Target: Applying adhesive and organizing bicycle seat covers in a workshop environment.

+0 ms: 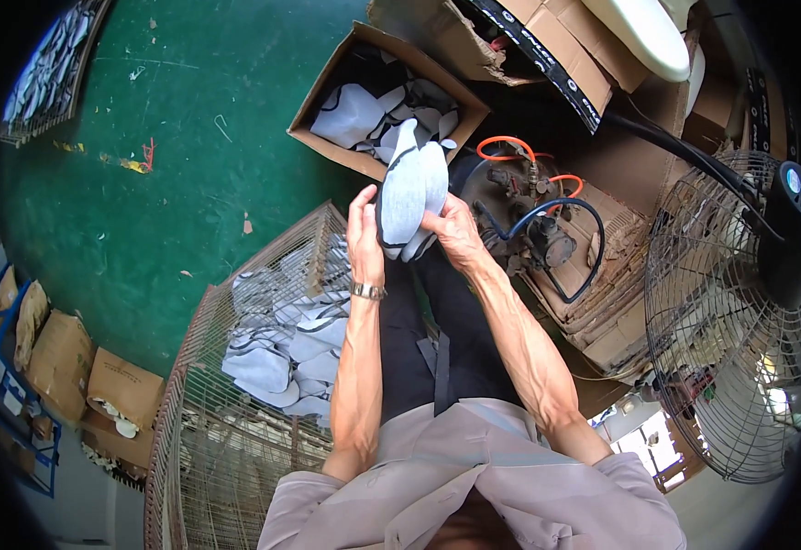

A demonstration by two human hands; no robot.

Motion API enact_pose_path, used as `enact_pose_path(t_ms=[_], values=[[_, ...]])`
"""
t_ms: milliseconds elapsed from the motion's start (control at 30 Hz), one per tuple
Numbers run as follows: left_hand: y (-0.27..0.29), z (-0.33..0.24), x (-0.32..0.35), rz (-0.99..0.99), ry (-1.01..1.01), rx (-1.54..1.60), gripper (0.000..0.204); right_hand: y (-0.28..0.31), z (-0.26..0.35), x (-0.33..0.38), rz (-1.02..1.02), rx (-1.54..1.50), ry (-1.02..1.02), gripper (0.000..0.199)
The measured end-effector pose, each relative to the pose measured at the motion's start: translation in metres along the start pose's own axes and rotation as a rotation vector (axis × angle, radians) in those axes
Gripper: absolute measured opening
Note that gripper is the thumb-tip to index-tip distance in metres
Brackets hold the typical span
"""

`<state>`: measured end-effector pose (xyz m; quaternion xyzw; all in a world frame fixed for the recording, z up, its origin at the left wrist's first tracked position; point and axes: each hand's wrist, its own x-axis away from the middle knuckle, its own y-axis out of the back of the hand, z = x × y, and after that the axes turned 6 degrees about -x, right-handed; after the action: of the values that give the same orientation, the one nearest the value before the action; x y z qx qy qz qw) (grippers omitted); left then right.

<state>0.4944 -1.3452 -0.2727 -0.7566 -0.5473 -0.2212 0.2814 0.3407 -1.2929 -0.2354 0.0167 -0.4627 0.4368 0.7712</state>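
**Both hands on a stack of grey fabric pieces, centre frame**

- Left hand (364, 225): fingers curled around the left edge of a stack of grey fabric pieces (411, 192), thumb side toward the stack. Metal wristwatch (367, 291) on that wrist.
- Right hand (455, 231): fingers clenched on the lower right edge of the same stack, gripping from beneath and the side.
- Stack: held upright in the air just above centre of the frame, between the two hands. Pieces are light grey with dark edging, rounded at the top. Exact count not readable.
- Directly behind the stack, upper centre: open cardboard box (327, 87) on the green floor (189, 165), holding more grey and white cut pieces.
- Lower left of centre: wire mesh basket (226, 431) with a loose pile of the same kind of pieces (286, 348), just left of the left forearm.
- Right of the hands: a dark machine (533, 234) with orange hose (510, 145) and blue hose (565, 206), sitting on flattened cardboard.
- Far right: large wire-guard pedestal fan (726, 339), dark motor hub near the upper right.
- Top right: more cardboard cartons (556, 37) with black strapping tape.
- Lower left edge: small cartons (98, 385) and a blue frame, partly cut off by the lens rim.
- Person wears a light shirt and dark trousers, seen at the bottom centre.
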Motion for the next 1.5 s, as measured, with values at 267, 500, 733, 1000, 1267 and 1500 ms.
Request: enact_pose_path(t_ms=[267, 500, 733, 1000, 1267, 1500], values=[[-0.004, -0.018, 0.020, 0.104, -0.110, -0.291, 0.085, -0.005, 0.011, -0.009, -0.121, 0.231, 0.193, 0.020], [0.005, -0.013, 0.011, 0.016, -0.049, -0.441, 0.081, -0.013, 0.017, -0.032, -0.244, 0.220, 0.318, 0.022], [-0.001, 0.013, -0.007, 0.003, 0.115, -0.318, 0.097, -0.006, 0.002, -0.022, 0.043, 0.162, 0.001, 0.041], [0.001, 0.016, 0.011, 0.242, 0.326, 0.130, 0.105, -0.003, 0.020, -0.003, 0.023, 0.429, -0.084, 0.044], [0.010, 0.017, 0.026, 0.014, 0.254, 0.149, 0.088, 0.005, 0.112, 0.010, 0.065, 0.363, 0.165, 0.036], [0.030, 0.039, 0.036, 0.024, 0.351, 0.062, 0.085, -0.001, 0.266, 0.018, 0.071, 1.080, 0.736, 0.033]])
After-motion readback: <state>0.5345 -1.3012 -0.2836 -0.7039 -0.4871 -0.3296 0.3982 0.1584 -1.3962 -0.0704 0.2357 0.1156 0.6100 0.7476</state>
